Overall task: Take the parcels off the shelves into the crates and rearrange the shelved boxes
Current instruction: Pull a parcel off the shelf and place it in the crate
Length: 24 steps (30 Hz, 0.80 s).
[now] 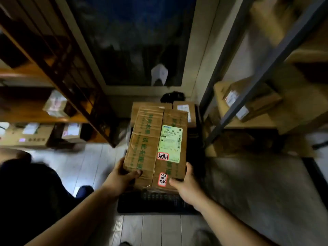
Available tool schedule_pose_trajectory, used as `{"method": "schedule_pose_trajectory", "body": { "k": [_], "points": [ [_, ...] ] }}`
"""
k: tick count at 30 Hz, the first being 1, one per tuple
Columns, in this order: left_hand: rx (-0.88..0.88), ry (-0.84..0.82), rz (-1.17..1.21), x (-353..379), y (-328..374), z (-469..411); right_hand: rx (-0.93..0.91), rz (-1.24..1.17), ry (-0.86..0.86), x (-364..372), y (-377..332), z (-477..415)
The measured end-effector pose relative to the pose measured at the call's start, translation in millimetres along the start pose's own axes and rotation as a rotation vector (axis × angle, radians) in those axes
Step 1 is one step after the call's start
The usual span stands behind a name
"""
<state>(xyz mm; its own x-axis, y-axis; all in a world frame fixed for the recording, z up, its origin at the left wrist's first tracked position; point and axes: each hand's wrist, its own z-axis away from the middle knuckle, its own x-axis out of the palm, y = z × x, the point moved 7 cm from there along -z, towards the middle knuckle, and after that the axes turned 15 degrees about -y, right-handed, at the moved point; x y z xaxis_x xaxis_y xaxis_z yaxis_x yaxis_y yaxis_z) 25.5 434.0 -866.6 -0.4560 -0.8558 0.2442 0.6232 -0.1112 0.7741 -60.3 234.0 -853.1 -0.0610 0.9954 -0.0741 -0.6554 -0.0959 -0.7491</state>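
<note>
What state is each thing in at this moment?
Cardboard parcel: taped shut, held at its near end.
Left hand: grips the parcel's near left corner.
Right hand: grips its near right corner.
Black crate: on the floor, under the parcel.
Labelled box: closed, lying on the right shelf.

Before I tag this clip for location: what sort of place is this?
Likely a parcel storeroom or pickup depot: shelves on both sides hold labelled boxes, and a taped parcel with a shipping label is held over a black crate.

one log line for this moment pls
left hand: holds box | right hand: holds box | box: above black crate
</note>
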Motion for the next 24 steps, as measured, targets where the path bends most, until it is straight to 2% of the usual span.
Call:
{"method": "schedule_pose_trajectory", "body": {
  "k": [3, 11, 16, 24],
  "points": [
    [-0.040, 0.009, -0.032, -26, -73, -54, 0.073, -0.019, 0.001, 13, 77, -65],
    [-0.073, 0.063, 0.094, -68, -166, -104, 0.174, 0.161, 0.045, 32, 162, -131],
    [-0.080, 0.036, 0.066, -81, -188, -100, 0.230, 0.240, 0.067, 53, 189, -126],
    [-0.164, -0.041, -0.030, -87, -177, -109, 0.223, 0.157, 0.119, 63, 202, -122]
  ]
}}
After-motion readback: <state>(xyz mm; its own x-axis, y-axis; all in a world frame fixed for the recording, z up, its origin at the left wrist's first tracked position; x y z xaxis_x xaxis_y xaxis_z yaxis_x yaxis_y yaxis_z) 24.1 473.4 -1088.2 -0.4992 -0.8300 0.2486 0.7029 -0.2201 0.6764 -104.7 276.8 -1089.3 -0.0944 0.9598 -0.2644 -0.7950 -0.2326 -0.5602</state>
